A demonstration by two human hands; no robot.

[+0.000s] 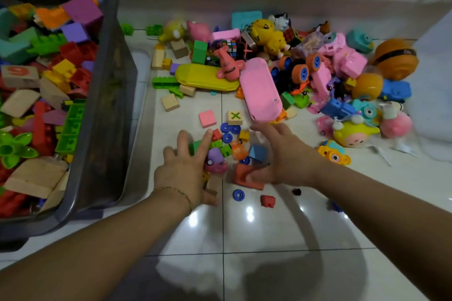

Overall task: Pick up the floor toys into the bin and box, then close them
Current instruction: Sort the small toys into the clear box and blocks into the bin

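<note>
The task was perhaps half done, by my judgement. The grey bin at the left stood open and was already filled nearly to its rim with blocks, but a big heap of toys lay on the floor tiles, well apart from it. Between the two hands lay a small cluster of blocks. The left hand rested on this cluster with fingers spread and straight, and gripped nothing. The right hand was also open and cupped the cluster from the other side, its thumb touching an orange-red block. A blue wheel and a small red brick lay loose just beside them. Nothing was closed yet. I could not find the box or any lid with certainty. The pale shape at the right edge was cut off and blurred, and what lay under both palms was hidden.
</note>
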